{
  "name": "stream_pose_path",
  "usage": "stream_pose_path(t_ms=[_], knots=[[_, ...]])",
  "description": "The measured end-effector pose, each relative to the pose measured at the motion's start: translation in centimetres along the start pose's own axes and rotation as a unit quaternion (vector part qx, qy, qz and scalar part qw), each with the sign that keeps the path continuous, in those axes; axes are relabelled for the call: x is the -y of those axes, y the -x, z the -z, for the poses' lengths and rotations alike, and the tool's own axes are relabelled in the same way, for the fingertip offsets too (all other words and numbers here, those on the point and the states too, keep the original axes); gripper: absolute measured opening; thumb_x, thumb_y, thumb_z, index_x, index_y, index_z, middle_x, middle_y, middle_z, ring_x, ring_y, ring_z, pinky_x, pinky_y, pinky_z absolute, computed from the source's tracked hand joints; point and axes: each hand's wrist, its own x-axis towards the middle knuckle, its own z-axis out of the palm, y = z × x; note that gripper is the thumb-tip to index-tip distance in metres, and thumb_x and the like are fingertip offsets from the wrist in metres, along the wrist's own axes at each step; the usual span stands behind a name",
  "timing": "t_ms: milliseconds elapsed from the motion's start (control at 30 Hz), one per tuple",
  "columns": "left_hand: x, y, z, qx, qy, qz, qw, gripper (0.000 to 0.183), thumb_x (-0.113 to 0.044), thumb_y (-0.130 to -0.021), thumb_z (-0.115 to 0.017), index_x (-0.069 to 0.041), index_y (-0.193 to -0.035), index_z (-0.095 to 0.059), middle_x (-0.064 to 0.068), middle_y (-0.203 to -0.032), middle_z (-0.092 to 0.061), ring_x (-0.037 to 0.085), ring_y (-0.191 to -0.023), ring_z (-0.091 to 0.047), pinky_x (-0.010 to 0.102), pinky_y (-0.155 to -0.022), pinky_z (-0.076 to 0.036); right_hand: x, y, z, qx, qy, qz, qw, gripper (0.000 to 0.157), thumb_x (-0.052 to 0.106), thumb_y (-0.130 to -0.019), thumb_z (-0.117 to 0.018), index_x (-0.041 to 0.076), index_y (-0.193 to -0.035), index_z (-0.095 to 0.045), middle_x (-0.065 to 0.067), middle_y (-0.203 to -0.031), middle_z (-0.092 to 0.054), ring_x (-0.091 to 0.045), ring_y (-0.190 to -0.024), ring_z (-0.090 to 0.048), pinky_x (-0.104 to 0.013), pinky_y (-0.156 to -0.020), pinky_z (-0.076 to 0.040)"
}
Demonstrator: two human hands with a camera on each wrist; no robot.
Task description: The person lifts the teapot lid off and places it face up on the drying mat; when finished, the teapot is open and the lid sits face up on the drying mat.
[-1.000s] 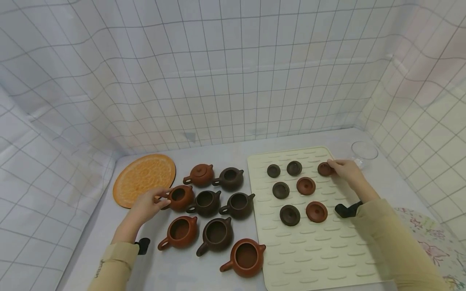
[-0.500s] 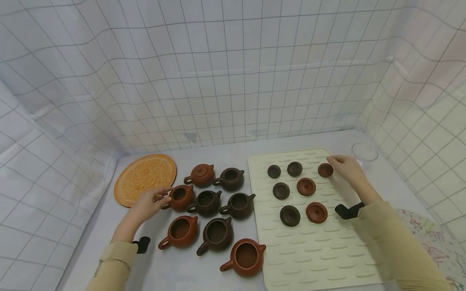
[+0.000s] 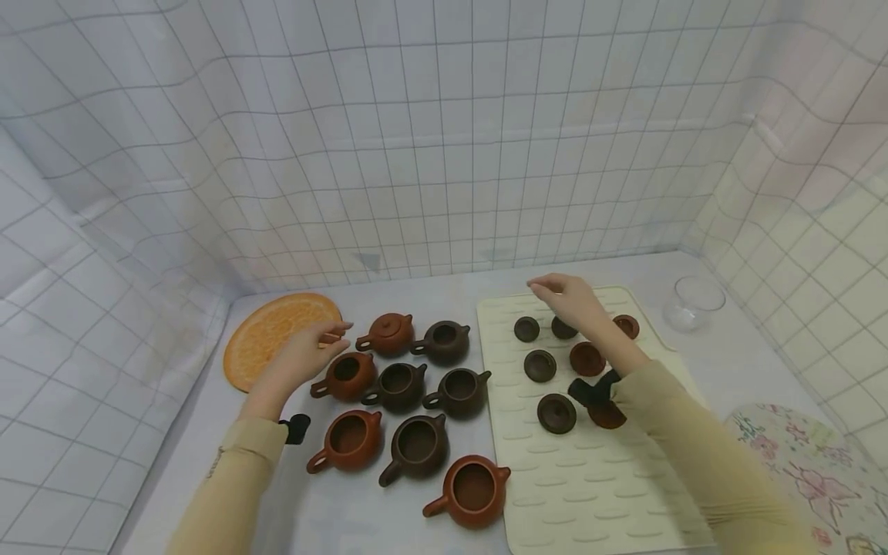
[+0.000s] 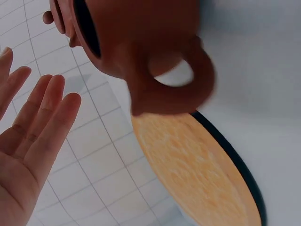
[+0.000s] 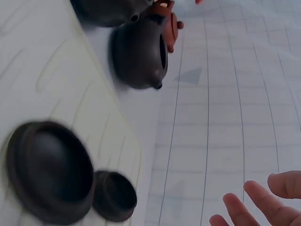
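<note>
My left hand (image 3: 300, 361) hovers with loose, parted fingers beside an unlidded reddish-brown teapot (image 3: 354, 376); the left wrist view shows it apart from that teapot's handle (image 4: 174, 99). Just beyond stands a red teapot (image 3: 391, 336) with its lid on. My right hand (image 3: 574, 304) is raised over the far part of the cream mat (image 3: 555, 493), holding nothing. Below it lies a dark lid (image 3: 563, 329), partly covered by the hand. A smaller dark lid (image 3: 526, 329) lies to its left. The right sleeve and wrist strap partly hide a red lid (image 3: 607, 416).
More unlidded teapots, dark (image 3: 418, 447) and red (image 3: 473, 492), stand in loose rows left of the mat. An orange round mat (image 3: 274, 339) lies at far left. A clear glass bowl (image 3: 694, 302) stands at back right, beyond a floral round mat (image 3: 805, 462).
My right hand has let go of the far-right red lid, which stays on the mat, and has moved left. My left hand has risen off the teapot's handle and shifted slightly right and away.
</note>
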Motion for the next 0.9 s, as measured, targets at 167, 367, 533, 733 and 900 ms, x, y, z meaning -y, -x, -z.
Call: stream_pose_path(t_ms=[167, 367, 533, 733, 900], knots=[[-0.8, -1.9, -0.2, -0.006, 0.009, -0.006, 0.9999, 0.041, -0.019, -0.101, -0.057, -0.002, -0.138, -0.055, 0.024, -0.132, -0.06, 0.042, -0.122, -0.056, 0.058, -0.101, -0.044, 4.1, -2.2, -3.9, 0.029, -0.028, 0.051, 0.998, 0.037, 0.029, -0.104, -0.05, 0.007, -0.131, -0.063, -0.016, -0.135, -0.061, -0.035, -0.128, -0.054, -0.05, -0.105, -0.044], [-1.2, -3.2, -0.6, -0.001, -0.004, 0.005, 1.0, 0.041, -0.019, -0.101, -0.056, 0.0, -0.138, -0.054, 0.026, -0.132, -0.059, 0.042, -0.122, -0.056, 0.057, -0.101, -0.044, 8.3, -4.1, -8.0, 0.067, -0.053, 0.077, 0.993, 0.034, 0.028, -0.101, -0.055, 0.009, -0.127, -0.066, -0.011, -0.13, -0.065, -0.028, -0.123, -0.059, -0.043, -0.102, -0.048], [-1.2, -3.8, -1.0, -0.008, -0.009, 0.01, 0.9999, 0.041, -0.017, -0.1, -0.058, 0.002, -0.136, -0.055, 0.027, -0.13, -0.06, 0.043, -0.119, -0.058, 0.056, -0.098, -0.047, 10.6, -5.2, -11.0, 0.082, -0.066, 0.092, 0.99, 0.03, 0.025, -0.1, -0.058, 0.01, -0.123, -0.068, -0.009, -0.127, -0.067, -0.025, -0.12, -0.061, -0.04, -0.101, -0.049], [-1.0, -4.7, -1.7, -0.006, 0.002, 0.022, 0.9997, 0.041, -0.018, -0.098, -0.061, 0.002, -0.133, -0.057, 0.028, -0.128, -0.061, 0.042, -0.116, -0.062, 0.052, -0.096, -0.05, 12.3, -6.1, -13.6, 0.104, -0.049, 0.107, 0.988, 0.029, 0.021, -0.099, -0.059, 0.008, -0.123, -0.068, -0.009, -0.125, -0.068, -0.025, -0.115, -0.063, -0.038, -0.098, -0.051], [-1.1, -4.9, -1.9, 0.011, 0.006, 0.027, 0.9996, 0.042, -0.018, -0.097, -0.062, 0.003, -0.133, -0.057, 0.028, -0.129, -0.06, 0.043, -0.117, -0.061, 0.053, -0.096, -0.05, 13.1, -6.5, -14.8, 0.125, -0.019, 0.102, 0.987, 0.028, 0.018, -0.099, -0.059, 0.007, -0.123, -0.069, -0.01, -0.125, -0.068, -0.025, -0.119, -0.061, -0.038, -0.1, -0.05]])
